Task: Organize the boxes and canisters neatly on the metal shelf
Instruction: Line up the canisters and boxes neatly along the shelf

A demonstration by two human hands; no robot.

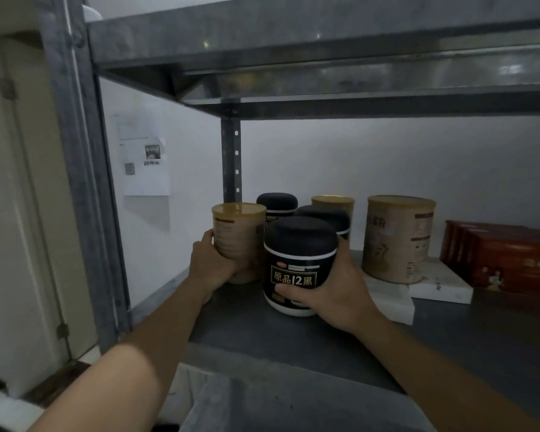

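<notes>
two hands hold two canisters on the grey metal shelf (293, 347).
the right hand (331, 288) grips the black jar with white rim and gold label (298, 266); the left hand (212, 263) grips the tan round can with gold lid (239, 235) just beside it, both at the shelf's left, in front of other jars.

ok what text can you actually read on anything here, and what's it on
"原品|12黑": gold print on the front black jar, gripped by the right hand.
Large tan canister: dark characters, too blurred to read.
Red box: gold characters, blurred.
Small tan canister in the left hand: fine print, unreadable.
Paper sheet on the wall: print too small to read.
</notes>
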